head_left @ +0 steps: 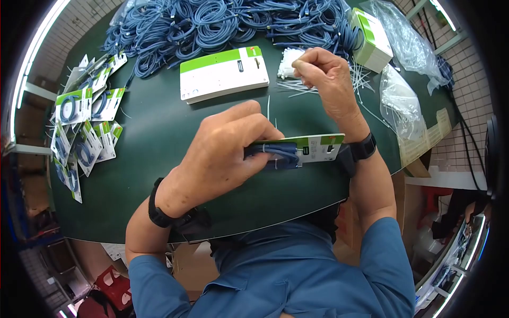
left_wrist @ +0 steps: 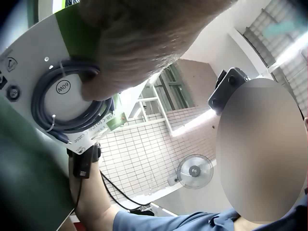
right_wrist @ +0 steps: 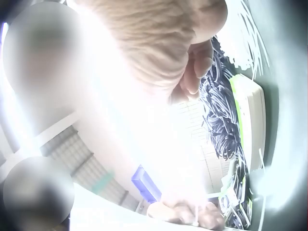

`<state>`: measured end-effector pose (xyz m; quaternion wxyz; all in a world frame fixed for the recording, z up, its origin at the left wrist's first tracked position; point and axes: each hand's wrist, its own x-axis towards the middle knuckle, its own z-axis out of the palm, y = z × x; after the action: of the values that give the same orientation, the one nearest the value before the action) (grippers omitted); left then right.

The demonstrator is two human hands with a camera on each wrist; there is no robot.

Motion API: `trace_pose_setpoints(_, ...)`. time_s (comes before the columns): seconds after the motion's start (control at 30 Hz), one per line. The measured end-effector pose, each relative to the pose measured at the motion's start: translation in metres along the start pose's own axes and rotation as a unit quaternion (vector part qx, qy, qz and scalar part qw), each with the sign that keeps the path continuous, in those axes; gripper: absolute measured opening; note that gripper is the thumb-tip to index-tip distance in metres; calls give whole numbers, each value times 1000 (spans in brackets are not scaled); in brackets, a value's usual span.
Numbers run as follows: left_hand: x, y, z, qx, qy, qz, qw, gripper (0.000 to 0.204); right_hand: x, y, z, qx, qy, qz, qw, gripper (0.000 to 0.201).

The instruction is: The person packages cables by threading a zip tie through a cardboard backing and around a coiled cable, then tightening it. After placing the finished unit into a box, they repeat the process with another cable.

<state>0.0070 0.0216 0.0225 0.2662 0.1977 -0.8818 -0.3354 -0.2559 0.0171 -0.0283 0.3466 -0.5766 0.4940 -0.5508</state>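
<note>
My left hand (head_left: pixel 220 146) grips a white and green backing card (head_left: pixel 321 149) by one end, thumb over its front. A coiled blue USB cable (left_wrist: pixel 41 108) lies against the card's printed face, with small white ties around the coil. My right hand (head_left: pixel 331 79) is raised by the pile of white cable ties (head_left: pixel 289 62), its thumb and forefinger tips together and the other fingers curled. I cannot tell whether a thin tie is between those fingertips. In the right wrist view the right hand's palm (right_wrist: pixel 154 43) and curled fingers show.
A stack of cards (head_left: pixel 222 77) lies ahead on the green table (head_left: pixel 154 132). Carded cables (head_left: pixel 85 148) are heaped at the left, and coiled blue cables (head_left: pixel 212 24) at the back. A card box (head_left: pixel 371 42) and a bag of ties (head_left: pixel 400 103) are at the right.
</note>
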Motion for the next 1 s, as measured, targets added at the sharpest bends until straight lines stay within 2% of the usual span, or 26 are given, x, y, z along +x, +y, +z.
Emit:
trace_pose_setpoints(0.03, 1, -1, -2, 3, 4, 4, 1000, 23, 2, -3, -2, 55, 26, 38, 997, 12)
trace_pose_setpoints(0.07, 0, -5, -6, -33, 49, -15, 998, 24, 2, -5, -2, 54, 25, 31, 998, 12)
trace_pose_setpoints(0.13, 0, -12, -13, -102, 138, -50, 984, 25, -4, -4, 3, 131, -1, 14, 991, 12)
trace_pose_setpoints(0.17, 3, -13, -15, -96, 143, -44, 984, 25, -6, -5, 5, 170, -15, 6, 985, 12)
trace_pose_setpoints(0.2, 5, -14, -16, -170, 190, -47, 966, 26, -8, -7, 8, 170, -18, -2, 985, 12)
trace_pose_setpoints(0.27, 9, -18, -18, -314, 276, -51, 907, 30, -13, -12, 14, 257, -40, 35, 965, 16)
trace_pose_setpoints(0.33, 10, -26, -19, -316, 288, -68, 901, 31, -16, -14, 19, 299, -56, 51, 951, 19)
trace_pose_setpoints(0.4, 10, -35, -16, -332, 304, -112, 886, 34, -18, -15, 26, 245, -93, 49, 964, 26)
trace_pose_setpoints(0.43, 10, -38, -14, -332, 307, -109, 885, 34, -20, -16, 29, 216, -110, 49, 969, 29)
trace_pose_setpoints(0.47, 10, -41, -11, -338, 302, -115, 884, 35, -24, -19, 35, 214, -112, 48, 969, 29)
trace_pose_setpoints(0.57, 11, -45, -2, -352, 291, -130, 880, 38, -35, -29, 56, 107, -84, 4, 991, 39)
trace_pose_setpoints(0.7, 12, -46, 1, -357, 280, -118, 883, 45, -32, -34, 45, 78, -104, 35, 991, 38)
trace_pose_setpoints(0.83, 12, -44, 0, -371, 273, -120, 880, 53, -30, -34, 43, 76, -100, 28, 992, 37)
trace_pose_setpoints(0.93, 13, -34, 3, -258, 315, -89, 909, 50, -30, -31, 47, 69, -93, 19, 993, 38)
trace_pose_setpoints(1.0, 12, -41, 8, -209, 308, -65, 926, 48, -31, -30, 49, 65, -90, 16, 994, 39)
